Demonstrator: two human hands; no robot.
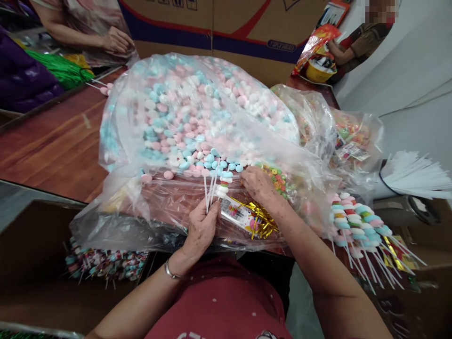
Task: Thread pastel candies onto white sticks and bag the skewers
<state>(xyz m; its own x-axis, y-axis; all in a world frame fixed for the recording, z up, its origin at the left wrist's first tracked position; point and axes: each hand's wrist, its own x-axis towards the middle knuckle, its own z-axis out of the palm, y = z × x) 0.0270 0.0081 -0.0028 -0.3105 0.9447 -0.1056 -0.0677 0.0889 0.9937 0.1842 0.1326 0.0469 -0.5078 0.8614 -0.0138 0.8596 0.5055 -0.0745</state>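
My left hand is closed round several thin white sticks. One of them carries a candy skewer of blue, white and red-green pieces, standing upright. My right hand is beside the small coloured ring candies, its fingers curled together; whatever they hold is hidden. Ahead of both hands, a big clear plastic bag lies open, full of pink, blue and white candies. Below my right hand are gold tinsel strips and a printed card.
Finished-looking candy skewers lie piled at the right, near a bundle of white sticks. More bagged candies stand behind them. A cardboard box at lower left holds many skewers. Two other people are across the table.
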